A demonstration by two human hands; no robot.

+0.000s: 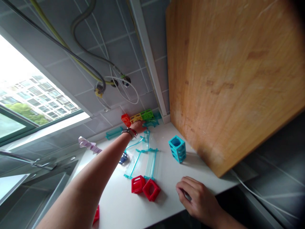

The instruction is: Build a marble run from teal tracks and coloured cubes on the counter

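Observation:
My left hand (138,126) reaches to the back of the white counter, beside a yellow block (136,118), a green block (147,114) and teal track parts (151,123). Its fingertips are small and partly hidden, so I cannot tell whether they grip anything. My right hand (194,197) rests near the counter's front edge with curled fingers; what it holds, if anything, I cannot make out. Clear track pieces with teal edges (151,163) lie mid-counter. Two red blocks (138,184) sit in front of them, and a teal block stack (177,149) stands to the right.
A large wooden board (228,79) leans at the right. An orange-red block (125,120) stands by the back wall. A purple twisted piece (89,145) and a dark blue toy car (123,158) lie left of the track. The sink (51,194) is at the left.

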